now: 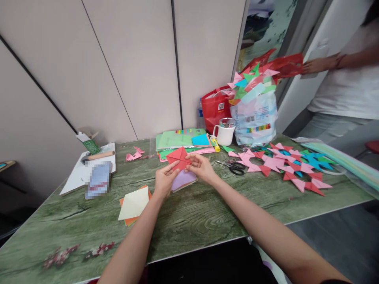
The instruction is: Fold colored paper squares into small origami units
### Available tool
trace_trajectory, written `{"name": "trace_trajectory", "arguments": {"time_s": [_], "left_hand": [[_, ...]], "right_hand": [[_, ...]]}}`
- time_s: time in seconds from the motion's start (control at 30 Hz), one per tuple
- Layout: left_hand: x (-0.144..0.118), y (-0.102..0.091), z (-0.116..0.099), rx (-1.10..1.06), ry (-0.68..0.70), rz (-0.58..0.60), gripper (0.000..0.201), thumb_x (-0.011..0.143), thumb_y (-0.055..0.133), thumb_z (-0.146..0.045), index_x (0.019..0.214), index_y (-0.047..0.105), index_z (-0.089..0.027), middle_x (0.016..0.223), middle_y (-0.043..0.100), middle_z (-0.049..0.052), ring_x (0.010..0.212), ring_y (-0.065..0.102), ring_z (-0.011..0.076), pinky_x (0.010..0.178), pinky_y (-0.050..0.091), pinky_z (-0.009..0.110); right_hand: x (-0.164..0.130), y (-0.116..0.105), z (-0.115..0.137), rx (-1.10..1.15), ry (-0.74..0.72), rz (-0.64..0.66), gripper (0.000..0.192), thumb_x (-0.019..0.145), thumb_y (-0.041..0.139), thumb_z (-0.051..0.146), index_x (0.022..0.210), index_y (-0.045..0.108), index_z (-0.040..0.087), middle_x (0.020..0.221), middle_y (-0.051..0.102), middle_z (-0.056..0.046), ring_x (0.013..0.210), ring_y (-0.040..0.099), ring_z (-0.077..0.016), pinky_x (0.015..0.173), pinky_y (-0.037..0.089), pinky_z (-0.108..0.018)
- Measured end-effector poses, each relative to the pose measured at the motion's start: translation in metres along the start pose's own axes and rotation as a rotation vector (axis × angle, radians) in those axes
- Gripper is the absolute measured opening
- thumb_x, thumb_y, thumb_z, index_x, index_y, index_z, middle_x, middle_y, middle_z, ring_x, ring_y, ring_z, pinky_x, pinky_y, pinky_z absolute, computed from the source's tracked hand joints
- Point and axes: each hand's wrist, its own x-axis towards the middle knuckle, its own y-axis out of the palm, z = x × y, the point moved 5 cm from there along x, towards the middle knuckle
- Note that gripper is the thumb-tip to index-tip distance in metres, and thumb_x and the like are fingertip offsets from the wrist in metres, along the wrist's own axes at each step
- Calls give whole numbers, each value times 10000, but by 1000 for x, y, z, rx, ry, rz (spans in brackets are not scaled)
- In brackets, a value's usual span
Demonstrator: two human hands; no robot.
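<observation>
A red square of folding paper (179,154) with crossing creases is held up between both hands, above the table. My left hand (166,177) pinches its lower left edge, thumb on top. On the other side, my right hand (201,167) grips the right corner between thumb and fingers. Just beneath lies a stack of purple paper squares (184,180), partly covered by the hands. Cream and orange paper squares (134,203) rest by my left forearm. Black-handled scissors (235,167) lie right of my right hand.
Joined pink, red and blue folded-paper pieces (275,161) spread across the right side. Behind stand a white mug (225,133), a red bag (211,112) and a plastic bag of folded pieces (256,118). A hammer (99,156) lies at left. Another person (346,79) stands at right, holding red plastic.
</observation>
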Motion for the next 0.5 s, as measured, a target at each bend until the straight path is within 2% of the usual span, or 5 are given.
{"name": "trace_trajectory", "arguments": {"time_s": [0.13, 0.3, 0.5], "left_hand": [[1, -2, 1, -35, -24, -2, 467, 536, 759, -232, 982, 673, -122, 451, 520, -56, 421, 422, 48, 445, 363, 178], [4, -6, 5, -101, -91, -15, 474, 497, 780, -208, 958, 686, -150, 641, 673, 16, 529, 545, 85, 533, 438, 200], [4, -9, 5, -149, -173, -15, 470, 474, 791, -190, 932, 694, -150, 680, 695, 35, 556, 569, 86, 552, 452, 192]], "right_hand": [[0, -1, 1, 21, 57, -33, 336, 587, 689, 256, 878, 539, 181, 757, 576, 28, 579, 642, -112, 605, 552, -265], [1, -2, 0, 46, 120, -53, 329, 556, 703, 260, 845, 567, 181, 757, 602, 17, 594, 663, -143, 601, 562, -275], [2, 0, -6, 105, 208, -19, 307, 536, 702, 236, 811, 584, 170, 778, 626, 10, 550, 660, -137, 634, 559, -309]]}}
